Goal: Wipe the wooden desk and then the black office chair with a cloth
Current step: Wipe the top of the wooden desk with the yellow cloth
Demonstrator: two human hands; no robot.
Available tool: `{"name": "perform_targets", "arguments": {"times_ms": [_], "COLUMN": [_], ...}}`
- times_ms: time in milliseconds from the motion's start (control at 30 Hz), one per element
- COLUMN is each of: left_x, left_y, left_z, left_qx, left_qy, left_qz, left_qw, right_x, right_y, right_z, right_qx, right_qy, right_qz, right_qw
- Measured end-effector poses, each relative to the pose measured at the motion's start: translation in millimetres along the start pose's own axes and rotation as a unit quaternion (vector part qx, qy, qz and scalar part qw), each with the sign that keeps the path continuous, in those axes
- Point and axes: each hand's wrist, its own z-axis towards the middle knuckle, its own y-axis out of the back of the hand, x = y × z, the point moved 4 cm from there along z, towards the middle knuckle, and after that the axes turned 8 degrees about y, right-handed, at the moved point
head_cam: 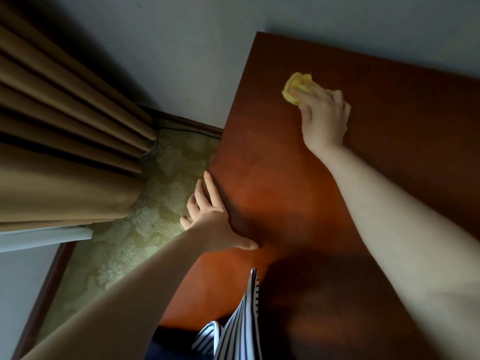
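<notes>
The reddish-brown wooden desk (324, 203) fills the right of the frame. Your right hand (323, 118) presses the crumpled yellow cloth (296, 87) near its upper corner; your left hand (210, 216), fingers straight, rests on the left edge. You seem to be in the desk stage; the chair is not visible.

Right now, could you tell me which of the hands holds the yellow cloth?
The right hand grips the cloth on the desk; the left hand only rests on its edge.

Bare left arm (124, 289) and bare right arm (389, 216). Loose striped top (241, 320), thin dark and white lines running down it.
</notes>
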Motion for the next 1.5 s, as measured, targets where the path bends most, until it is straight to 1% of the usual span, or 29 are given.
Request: {"name": "perform_targets", "arguments": {"times_ms": [67,100,133,167,267,333,400,500,600,767,867,933,1067,1167,1367,1500], "left_x": [0,0,0,0,0,0,-1,-2,-2,-3,-4,-5,-6,-7,-6,-4], "left_y": [1,2,3,3,3,3,3,4,5,6,5,5,4,3,0,-4], "left_z": [0,0,0,0,0,-1,0,-1,-3,-5,-6,-8,-9,-9,-5,-4], "left_qx": [-0.003,-0.003,-0.002,-0.001,-0.002,-0.004,-0.003,-0.003,-0.013,-0.017,-0.034,-0.043,-0.043,-0.045,-0.050,-0.057], "left_qy": [-0.003,-0.005,-0.007,-0.008,-0.008,-0.004,-0.001,0.000,0.003,0.001,-0.001,0.002,0.008,0.011,0.014,0.011], "left_qz": [0.000,0.000,0.000,-0.001,-0.003,0.003,0.010,0.009,0.004,0.001,0.002,0.001,-0.004,-0.006,-0.008,-0.030], "left_qw": [1.000,1.000,1.000,1.000,1.000,1.000,1.000,1.000,1.000,1.000,0.999,0.999,0.999,0.999,0.999,0.998], "right_x": [13,23,36,50,91,110,120,123,115,74,43,21,-23,-43,-41,-17], "right_y": [-9,-14,-20,-25,-41,-47,-50,-44,-34,-11,4,15,28,33,18,2], "right_z": [14,18,21,22,9,-14,-41,-83,-123,-169,-180,-171,-128,-89,-2,51], "right_qx": [-0.020,-0.023,-0.018,-0.006,0.040,0.055,0.053,0.027,0.005,-0.039,-0.063,-0.073,-0.049,-0.042,0.011,0.052], "right_qy": [-0.071,-0.091,-0.091,-0.072,0.037,0.102,0.130,0.114,0.099,0.060,0.016,-0.019,-0.095,-0.128,-0.117,-0.079], "right_qz": [0.010,0.016,0.020,0.020,0.006,-0.001,0.010,0.052,0.057,0.013,-0.005,-0.012,-0.024,-0.037,-0.058,-0.050], "right_qw": [0.997,0.995,0.995,0.997,0.998,0.993,0.990,0.992,0.993,0.997,0.998,0.997,0.994,0.990,0.991,0.994]}}
